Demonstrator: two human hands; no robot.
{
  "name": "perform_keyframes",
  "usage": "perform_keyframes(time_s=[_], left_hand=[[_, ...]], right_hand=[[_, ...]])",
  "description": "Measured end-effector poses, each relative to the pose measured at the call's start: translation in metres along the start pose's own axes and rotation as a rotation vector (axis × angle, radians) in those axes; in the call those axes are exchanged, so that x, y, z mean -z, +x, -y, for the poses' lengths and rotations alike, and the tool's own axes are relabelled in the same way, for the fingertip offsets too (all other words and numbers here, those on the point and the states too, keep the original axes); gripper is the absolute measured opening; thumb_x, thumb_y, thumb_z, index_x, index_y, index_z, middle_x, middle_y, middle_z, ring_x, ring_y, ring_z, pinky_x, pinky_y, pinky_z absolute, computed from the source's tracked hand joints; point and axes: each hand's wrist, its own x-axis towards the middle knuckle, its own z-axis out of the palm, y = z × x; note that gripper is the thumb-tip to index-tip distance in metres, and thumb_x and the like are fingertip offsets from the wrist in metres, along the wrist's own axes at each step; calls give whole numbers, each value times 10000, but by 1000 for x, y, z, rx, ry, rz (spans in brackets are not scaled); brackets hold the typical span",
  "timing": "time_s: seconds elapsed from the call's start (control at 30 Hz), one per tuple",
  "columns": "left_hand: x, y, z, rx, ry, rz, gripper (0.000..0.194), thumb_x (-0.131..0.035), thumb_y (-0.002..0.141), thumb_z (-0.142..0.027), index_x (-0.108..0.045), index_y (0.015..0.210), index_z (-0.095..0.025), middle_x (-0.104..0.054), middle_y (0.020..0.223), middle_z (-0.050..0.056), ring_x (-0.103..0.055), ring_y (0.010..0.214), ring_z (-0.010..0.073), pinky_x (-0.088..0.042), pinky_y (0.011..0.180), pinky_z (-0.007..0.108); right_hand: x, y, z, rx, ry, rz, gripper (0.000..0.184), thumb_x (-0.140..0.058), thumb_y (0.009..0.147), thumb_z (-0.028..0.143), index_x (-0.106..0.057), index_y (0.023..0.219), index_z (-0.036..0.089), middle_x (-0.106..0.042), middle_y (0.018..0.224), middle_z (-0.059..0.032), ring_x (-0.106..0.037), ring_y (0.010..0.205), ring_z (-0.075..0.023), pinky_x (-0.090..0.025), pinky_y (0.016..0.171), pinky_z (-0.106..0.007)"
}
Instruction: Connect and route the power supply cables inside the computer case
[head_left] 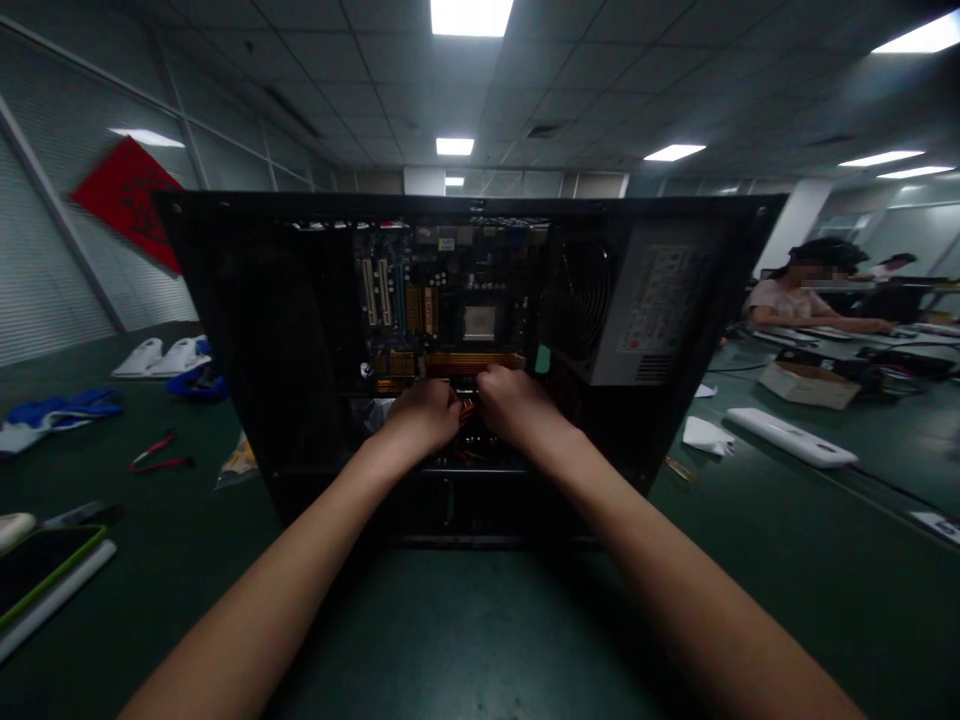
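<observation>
Through the head camera, I had the bare left hand [424, 412] and the bare right hand [517, 400] inside a black metal computer case [480, 204], which stood on its side edge on a dark green tabletop [465, 625], its open face towards me. The thin red and black wires [468, 408] lay low inside it, between my two hands and just below the orange-yellow memory slots [476, 360]. The fingers of the left hand were curled in at the wires; the right hand's were bent down just beside them. In that gloom I could not tell whether either set was clamped on anything.

Above my hands I saw the dark circuit board [450, 270] with its square, pale processor socket [480, 322]. The boxy grey metal power supply [652, 300] sat at the upper right of the case. Outside, a red-and-black-handled tool [161, 464] lay to the left, and a long white plastic power strip [789, 437] lay to the right. Farther off on the right, another person [795, 303] sat with an arm over the work surface.
</observation>
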Motion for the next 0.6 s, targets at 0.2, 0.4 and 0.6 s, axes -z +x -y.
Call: perform_keyframes(time_s=[0.2,0.4,0.6], left_hand=[[-1,-3,1,-11,-13,18,376,-419,965,-357,-746,909,-181,-754,934,125,-696,836,246,-460,690,312],[2,-7,2,-49,-39,35,393,-459,947,-466,-729,906,-184,-754,919,112,-700,834,251,-443,650,301],[1,-8,5,-36,4,35,411,-457,934,-511,-711,865,-194,-747,890,112,-700,843,272,-457,667,318]], right_hand=[[12,3,6,-65,-20,106,310,-463,902,53,-681,1122,60,-691,1090,-222,-702,1000,-267,-552,792,-308],[12,10,8,-80,-23,220,287,-509,919,134,-724,1103,85,-706,1076,-242,-698,1032,-271,-544,841,-338],[3,11,4,-135,-44,194,300,-474,936,149,-746,1057,109,-720,1077,-223,-716,983,-276,-552,795,-346]])
